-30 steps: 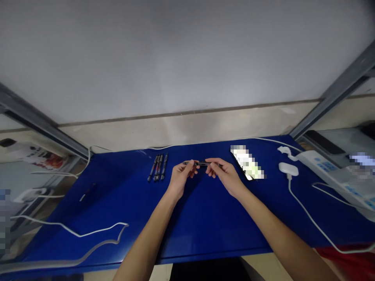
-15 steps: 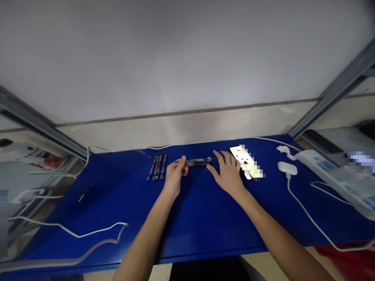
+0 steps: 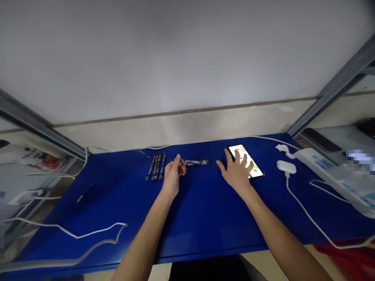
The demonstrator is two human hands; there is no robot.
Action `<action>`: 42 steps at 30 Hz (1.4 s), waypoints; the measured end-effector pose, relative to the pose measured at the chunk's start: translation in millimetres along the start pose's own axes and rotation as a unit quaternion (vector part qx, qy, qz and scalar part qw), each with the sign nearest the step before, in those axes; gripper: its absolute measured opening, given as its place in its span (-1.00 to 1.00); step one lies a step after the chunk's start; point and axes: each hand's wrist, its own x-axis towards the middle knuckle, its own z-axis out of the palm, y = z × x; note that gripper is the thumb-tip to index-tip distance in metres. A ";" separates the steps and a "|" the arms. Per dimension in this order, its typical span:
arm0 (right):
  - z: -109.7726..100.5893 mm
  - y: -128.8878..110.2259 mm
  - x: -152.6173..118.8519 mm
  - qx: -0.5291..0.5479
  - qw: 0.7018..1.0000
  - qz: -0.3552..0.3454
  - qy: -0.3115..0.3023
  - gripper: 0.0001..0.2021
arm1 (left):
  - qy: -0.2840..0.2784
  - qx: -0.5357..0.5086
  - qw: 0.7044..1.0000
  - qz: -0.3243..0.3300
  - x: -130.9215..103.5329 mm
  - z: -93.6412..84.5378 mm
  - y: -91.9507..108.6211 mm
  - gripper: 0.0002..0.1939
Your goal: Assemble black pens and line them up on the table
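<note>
Seen from the head camera, a person's left hand [image 3: 172,175] closes around dark pens [image 3: 198,162], their ends reaching out to the right just above or on the blue surface [image 3: 205,222]; which, the view does not show. The right hand [image 3: 236,173], fingers spread and grasping nothing, is over a lit smartphone [image 3: 249,157]; whether it touches the screen cannot be told. Four more pens [image 3: 158,167] lie side by side left of the left hand. At right, a white case [image 3: 286,167] sits near a power strip [image 3: 318,163].
</note>
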 end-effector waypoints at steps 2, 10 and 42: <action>-2.2 -1.5 0.1 0.001 1.000 -0.004 0.006 -0.32 | 0.002 -0.001 1.000 0.004 0.5 -0.4 0.7 -0.54; -27.6 -21.3 -3.0 0.226 0.956 -0.185 -0.028 -0.49 | -0.018 0.019 1.000 0.000 -0.6 0.9 -0.7 -0.55; -5.2 -8.0 -3.4 -0.006 0.999 -0.053 0.007 -0.43 | -0.055 0.031 0.997 -0.032 -2.4 2.3 -9.4 -0.53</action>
